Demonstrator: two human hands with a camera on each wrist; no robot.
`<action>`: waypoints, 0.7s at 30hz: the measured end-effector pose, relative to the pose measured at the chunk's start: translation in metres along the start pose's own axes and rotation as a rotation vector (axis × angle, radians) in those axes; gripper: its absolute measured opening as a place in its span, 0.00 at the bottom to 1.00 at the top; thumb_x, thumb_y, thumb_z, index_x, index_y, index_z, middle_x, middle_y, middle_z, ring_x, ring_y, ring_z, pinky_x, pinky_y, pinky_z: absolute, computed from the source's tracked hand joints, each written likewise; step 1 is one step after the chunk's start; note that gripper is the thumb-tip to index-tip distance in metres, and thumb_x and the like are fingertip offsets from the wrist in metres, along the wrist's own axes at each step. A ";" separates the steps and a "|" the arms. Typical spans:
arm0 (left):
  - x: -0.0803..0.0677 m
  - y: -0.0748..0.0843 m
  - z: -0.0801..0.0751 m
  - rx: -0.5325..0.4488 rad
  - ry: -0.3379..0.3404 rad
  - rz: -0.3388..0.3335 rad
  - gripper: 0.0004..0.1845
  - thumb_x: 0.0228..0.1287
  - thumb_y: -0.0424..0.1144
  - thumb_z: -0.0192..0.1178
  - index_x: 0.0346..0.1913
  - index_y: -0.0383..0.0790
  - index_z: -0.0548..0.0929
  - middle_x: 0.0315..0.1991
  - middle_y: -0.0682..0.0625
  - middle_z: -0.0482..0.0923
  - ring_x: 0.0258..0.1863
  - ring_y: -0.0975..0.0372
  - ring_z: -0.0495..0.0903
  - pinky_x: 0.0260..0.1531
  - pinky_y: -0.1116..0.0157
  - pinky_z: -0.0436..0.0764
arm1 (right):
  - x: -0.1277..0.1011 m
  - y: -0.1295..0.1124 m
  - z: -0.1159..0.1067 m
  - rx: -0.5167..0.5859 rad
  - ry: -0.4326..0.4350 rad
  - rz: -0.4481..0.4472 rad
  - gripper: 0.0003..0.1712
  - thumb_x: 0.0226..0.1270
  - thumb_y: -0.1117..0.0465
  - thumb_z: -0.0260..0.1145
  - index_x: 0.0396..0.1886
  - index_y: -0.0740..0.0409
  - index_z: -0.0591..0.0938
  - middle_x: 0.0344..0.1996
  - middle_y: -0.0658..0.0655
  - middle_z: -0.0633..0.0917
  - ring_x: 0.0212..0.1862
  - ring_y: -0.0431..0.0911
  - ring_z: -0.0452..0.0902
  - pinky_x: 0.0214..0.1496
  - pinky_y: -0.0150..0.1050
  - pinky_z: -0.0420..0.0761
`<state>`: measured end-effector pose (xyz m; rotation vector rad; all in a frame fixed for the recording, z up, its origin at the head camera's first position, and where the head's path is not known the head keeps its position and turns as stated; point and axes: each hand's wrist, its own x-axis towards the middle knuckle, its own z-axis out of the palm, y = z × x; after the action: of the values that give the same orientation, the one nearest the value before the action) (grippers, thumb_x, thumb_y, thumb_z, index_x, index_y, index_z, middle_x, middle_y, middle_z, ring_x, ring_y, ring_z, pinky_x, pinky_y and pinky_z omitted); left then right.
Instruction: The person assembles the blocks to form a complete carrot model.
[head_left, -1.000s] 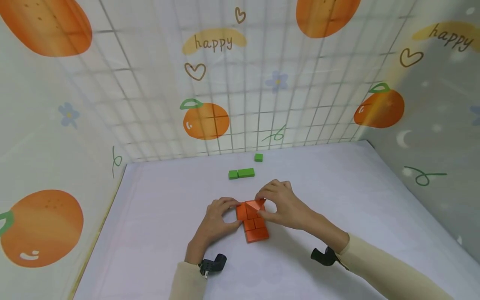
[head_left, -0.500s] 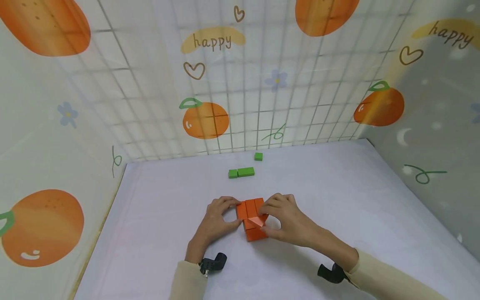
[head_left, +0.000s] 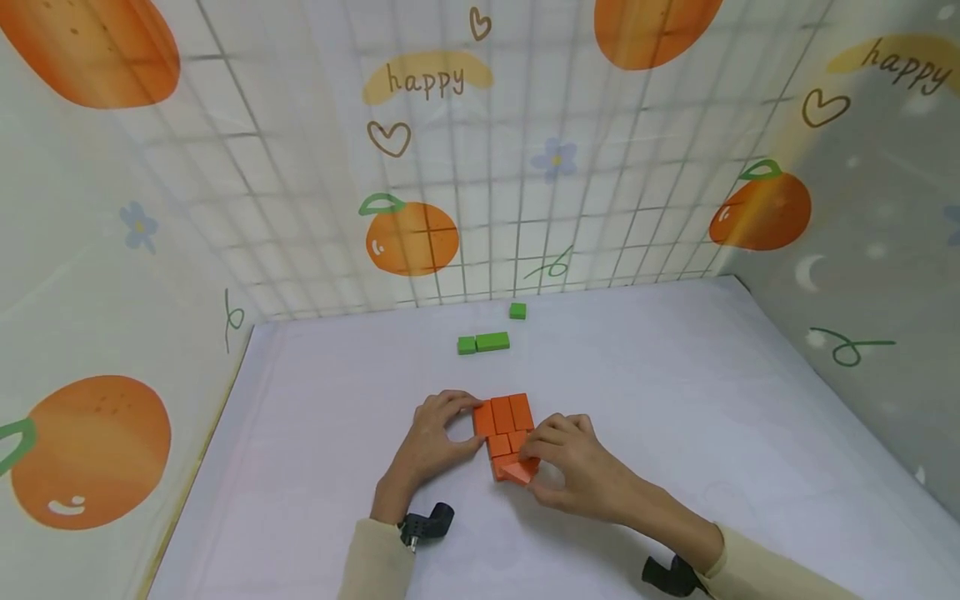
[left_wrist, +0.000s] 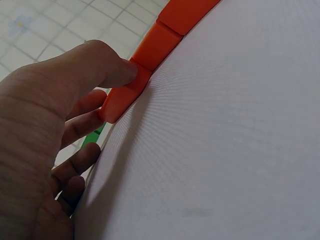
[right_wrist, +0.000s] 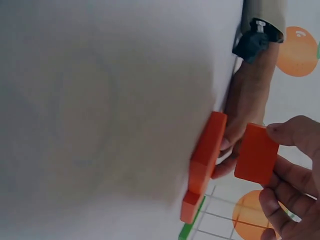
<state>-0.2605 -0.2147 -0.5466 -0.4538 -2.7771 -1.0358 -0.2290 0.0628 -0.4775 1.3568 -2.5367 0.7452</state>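
Several orange blocks [head_left: 501, 415] lie flat against one another on the white table in the head view. My left hand [head_left: 433, 435] grips the block at their upper left between thumb and fingers. In the left wrist view, the thumb presses on the side of that orange block [left_wrist: 125, 97]. My right hand [head_left: 583, 471] pinches one more orange block [head_left: 517, 472] over the near end of the group. From above this held block looks triangular, while the right wrist view shows a rectangular face of the raised block [right_wrist: 257, 154]. Its fingers hide part of the group's right side.
Beyond the orange group lie a small green block [head_left: 467, 345], a longer green block [head_left: 492, 342] beside it, and another small green block [head_left: 517, 311] farther back. A patterned curtain [head_left: 315, 208] stands along the table's back and sides.
My right hand has carried its orange block toward me, from the far end of the group to the near end, uncovering the blocks there. The left hand stays in place.
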 end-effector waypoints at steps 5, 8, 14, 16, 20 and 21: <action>0.000 0.000 0.000 -0.012 0.003 -0.004 0.25 0.56 0.53 0.71 0.58 0.58 0.82 0.60 0.65 0.73 0.60 0.63 0.68 0.61 0.53 0.63 | -0.005 0.002 0.010 -0.014 -0.023 -0.012 0.17 0.52 0.54 0.77 0.43 0.47 0.86 0.43 0.40 0.83 0.52 0.38 0.70 0.51 0.44 0.61; 0.000 0.000 0.000 -0.011 -0.001 -0.006 0.25 0.56 0.53 0.71 0.58 0.59 0.82 0.60 0.65 0.73 0.60 0.63 0.68 0.61 0.53 0.63 | -0.008 0.003 0.015 -0.015 -0.039 -0.013 0.17 0.53 0.54 0.77 0.44 0.47 0.86 0.43 0.40 0.83 0.51 0.38 0.70 0.51 0.44 0.62; 0.000 -0.001 0.000 -0.006 -0.002 -0.001 0.25 0.57 0.54 0.71 0.59 0.60 0.81 0.60 0.66 0.72 0.59 0.64 0.68 0.60 0.53 0.64 | -0.008 0.005 0.020 -0.036 -0.037 -0.022 0.18 0.53 0.53 0.77 0.44 0.47 0.85 0.44 0.41 0.82 0.52 0.39 0.70 0.51 0.44 0.62; 0.000 -0.002 0.000 -0.009 0.005 0.002 0.25 0.56 0.54 0.71 0.58 0.60 0.82 0.59 0.67 0.72 0.59 0.64 0.68 0.60 0.53 0.64 | -0.006 0.006 0.022 -0.040 -0.039 -0.022 0.18 0.53 0.53 0.77 0.44 0.47 0.85 0.44 0.41 0.82 0.52 0.39 0.70 0.51 0.44 0.62; 0.001 -0.002 -0.001 -0.018 0.009 0.011 0.25 0.56 0.53 0.71 0.58 0.60 0.82 0.59 0.66 0.73 0.59 0.64 0.68 0.59 0.52 0.64 | -0.004 0.006 0.023 -0.057 -0.048 -0.012 0.18 0.53 0.53 0.77 0.44 0.47 0.86 0.43 0.42 0.82 0.51 0.40 0.71 0.50 0.44 0.63; 0.001 -0.002 -0.001 -0.021 0.009 0.015 0.25 0.56 0.53 0.71 0.58 0.59 0.82 0.59 0.66 0.73 0.59 0.64 0.68 0.59 0.52 0.64 | -0.004 0.005 0.023 -0.058 -0.052 -0.006 0.18 0.53 0.53 0.77 0.44 0.46 0.86 0.44 0.42 0.82 0.51 0.40 0.71 0.50 0.44 0.63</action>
<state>-0.2617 -0.2165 -0.5471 -0.4713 -2.7532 -1.0616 -0.2294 0.0564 -0.5004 1.3821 -2.5715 0.6374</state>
